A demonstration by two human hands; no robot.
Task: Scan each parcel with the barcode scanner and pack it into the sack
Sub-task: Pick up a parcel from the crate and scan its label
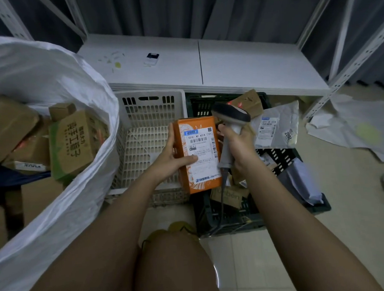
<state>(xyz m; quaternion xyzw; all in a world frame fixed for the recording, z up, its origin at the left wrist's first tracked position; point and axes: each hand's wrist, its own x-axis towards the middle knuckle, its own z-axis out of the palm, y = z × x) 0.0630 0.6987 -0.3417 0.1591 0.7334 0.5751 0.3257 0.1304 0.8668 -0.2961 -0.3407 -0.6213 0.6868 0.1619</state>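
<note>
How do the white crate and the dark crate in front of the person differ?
The white crate shows a bare slatted floor; the dark crate holds cardboard boxes and grey mailer bags. The white crate sits left, beside the sack; the dark crate sits right. Both are slotted plastic crates on the floor.

I see dim light, a dark grey curtain point(180, 11) behind white metal shelving point(354, 57), a low white shelf board point(249, 63), and pale floor tiles point(354, 195).

Two hands point(171, 156); one orange parcel point(198, 154); one scanner point(231, 130); one sack point(52, 89); two crates point(149, 107).
</note>
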